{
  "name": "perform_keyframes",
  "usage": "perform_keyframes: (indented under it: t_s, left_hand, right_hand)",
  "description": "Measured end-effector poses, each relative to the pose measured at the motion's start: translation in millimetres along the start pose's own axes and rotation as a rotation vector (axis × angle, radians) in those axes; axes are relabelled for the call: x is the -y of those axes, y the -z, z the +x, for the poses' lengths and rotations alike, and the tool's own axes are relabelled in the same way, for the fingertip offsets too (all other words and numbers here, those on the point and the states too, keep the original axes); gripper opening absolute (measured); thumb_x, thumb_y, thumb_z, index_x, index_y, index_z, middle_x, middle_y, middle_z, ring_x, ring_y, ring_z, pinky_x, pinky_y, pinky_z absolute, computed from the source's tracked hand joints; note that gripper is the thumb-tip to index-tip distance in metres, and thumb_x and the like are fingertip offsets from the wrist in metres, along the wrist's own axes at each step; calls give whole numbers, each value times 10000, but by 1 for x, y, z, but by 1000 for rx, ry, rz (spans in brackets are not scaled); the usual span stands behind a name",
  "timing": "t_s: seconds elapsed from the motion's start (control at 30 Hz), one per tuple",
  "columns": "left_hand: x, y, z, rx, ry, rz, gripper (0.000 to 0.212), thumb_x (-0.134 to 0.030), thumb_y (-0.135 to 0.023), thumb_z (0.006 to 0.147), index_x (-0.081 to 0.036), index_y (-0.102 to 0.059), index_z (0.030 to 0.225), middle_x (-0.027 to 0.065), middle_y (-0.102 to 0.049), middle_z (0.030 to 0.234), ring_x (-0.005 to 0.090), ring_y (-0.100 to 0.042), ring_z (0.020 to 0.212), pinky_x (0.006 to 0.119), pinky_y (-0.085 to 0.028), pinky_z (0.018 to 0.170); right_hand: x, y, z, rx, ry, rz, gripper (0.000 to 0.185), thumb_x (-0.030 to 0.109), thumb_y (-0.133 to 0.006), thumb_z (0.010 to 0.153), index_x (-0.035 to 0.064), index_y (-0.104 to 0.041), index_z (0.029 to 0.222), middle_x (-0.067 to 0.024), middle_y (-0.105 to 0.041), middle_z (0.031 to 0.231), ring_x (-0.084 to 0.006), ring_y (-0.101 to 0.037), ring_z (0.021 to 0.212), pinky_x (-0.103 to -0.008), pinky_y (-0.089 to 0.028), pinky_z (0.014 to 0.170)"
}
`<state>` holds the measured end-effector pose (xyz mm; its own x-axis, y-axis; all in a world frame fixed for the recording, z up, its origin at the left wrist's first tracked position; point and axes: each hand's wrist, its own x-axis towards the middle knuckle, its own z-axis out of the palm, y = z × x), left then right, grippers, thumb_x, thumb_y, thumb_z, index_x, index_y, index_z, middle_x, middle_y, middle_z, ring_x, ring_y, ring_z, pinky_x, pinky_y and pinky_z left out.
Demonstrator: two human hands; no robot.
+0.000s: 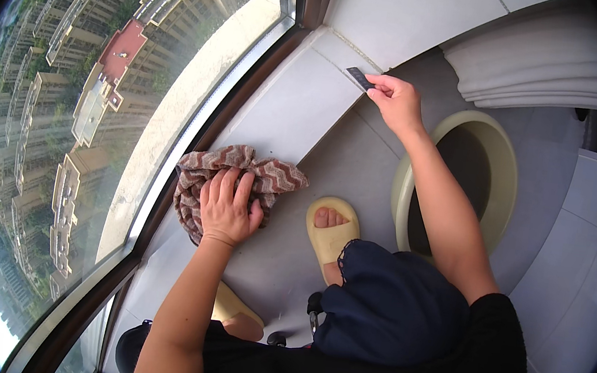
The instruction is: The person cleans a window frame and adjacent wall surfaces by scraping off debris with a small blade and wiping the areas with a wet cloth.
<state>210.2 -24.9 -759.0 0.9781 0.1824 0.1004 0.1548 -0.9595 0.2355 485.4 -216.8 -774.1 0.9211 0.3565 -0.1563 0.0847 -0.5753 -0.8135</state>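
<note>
Under my left hand (230,203) lies a bunched brown and grey zigzag-patterned cloth (280,176), on the tiled window ledge (285,113) against the dark window frame. The palm faces down and the fingers are slightly spread over the cloth; whether they grip it cannot be told. Further along the ledge, my right hand (396,101) pinches a small flat dark piece (359,77) between thumb and fingers, just above the ledge's inner edge. The piece bears faint marks, and its exact kind is unclear.
A large window (177,90) looks down on buildings far below. On the grey floor (357,154) stands a beige plastic basin (504,182), dark inside, beneath my right forearm. A pale curtain (539,64) hangs beyond it. My feet in yellow slippers (325,239) rest beside the ledge.
</note>
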Motion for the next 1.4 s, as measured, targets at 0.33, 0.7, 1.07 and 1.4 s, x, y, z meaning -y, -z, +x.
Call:
perform_keyframes:
  t_s: [0.33,0.7,1.07,1.4]
  left_hand:
    - [1,-1,-1,-1,-9,-23,520,-244,-595,665,-109,-495,1157,126,-471,1146,311,-446,1084,441,-336,921]
    - [4,-1,-3,-8,1,-42,522,-239,-605,657,-124,-496,1154,113,-475,1158,299,-448,1089,426,-344,914]
    - [3,-3,-3,-84,2,-29,446,-221,-607,636,-129,-519,1063,97,-496,1052,281,-482,979,402,-371,826]
    - [18,6,-42,-66,161,-148,192,-167,-594,624,-109,-523,792,42,-500,788,232,-498,765,345,-379,657]
  right_hand:
    - [13,-17,-6,-84,160,-65,227,42,-634,748,58,-643,975,-92,-651,819,-191,-614,704,-286,-492,663]
    - [49,-73,-33,248,503,-144,187,37,-594,736,69,-654,910,-106,-620,829,-292,-595,776,-370,-487,692]
    - [46,-81,-59,95,613,-219,150,25,-595,733,84,-648,860,-74,-621,790,-259,-591,758,-348,-485,644]
    - [24,-59,-44,-85,535,-238,157,47,-601,739,83,-641,887,-68,-619,805,-270,-586,752,-355,-481,663]
